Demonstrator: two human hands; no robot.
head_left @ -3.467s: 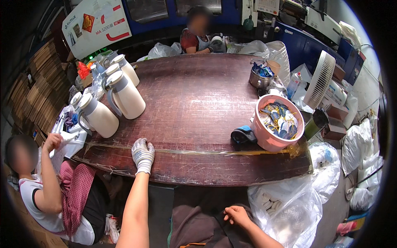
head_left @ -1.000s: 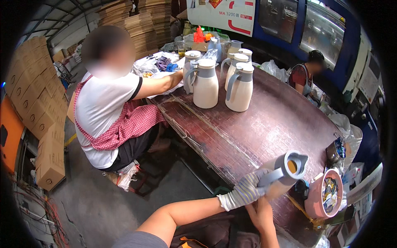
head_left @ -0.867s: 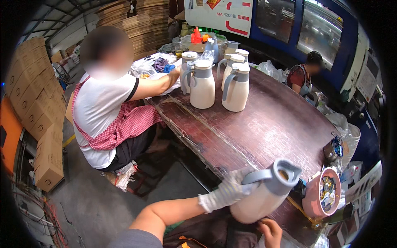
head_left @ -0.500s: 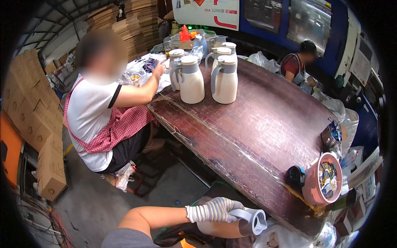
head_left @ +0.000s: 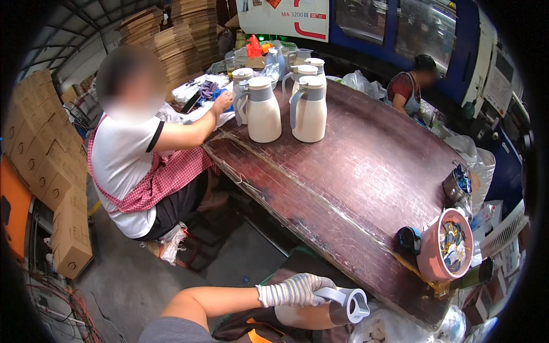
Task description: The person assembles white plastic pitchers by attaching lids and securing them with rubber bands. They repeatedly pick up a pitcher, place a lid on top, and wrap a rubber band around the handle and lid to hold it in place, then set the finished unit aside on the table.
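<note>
Landmark: long dark-brown wooden tabletop (head_left: 366,177), running from upper left to lower right of the head view.
Held thing: cream plastic vacuum jug with grey collar and grey loop handle (head_left: 320,308), below the near edge of the tabletop, over the lap, not resting on the tabletop.
Long axis: roughly level, tipped over on its side; grey mouth and spout toward the right, cream body toward the left and partly hidden under the glove.
Left hand: left hand in a striped knit glove (head_left: 294,290), on top of the jug at the handle end; fingers (head_left: 320,283) curled and closed over the grey handle, clamped on it.
Right hand: not in view; state of its fingers cannot be told.
Nearer hand: left, already touching; the jug's body lies just under and to the right of its fingers.
Way to the tabletop: up and away from the jug, with the near edge just above the spout.
Far end of tabletop: group of upright cream jugs with grey collars (head_left: 286,106), well apart from the held jug.
Right end of tabletop: pink round plastic tub of small mixed parts (head_left: 443,251), with a small black object just left of it.
Beside the tabletop: seated person in a white shirt and red checked apron (head_left: 143,171), hand up near the upright jugs.
</note>
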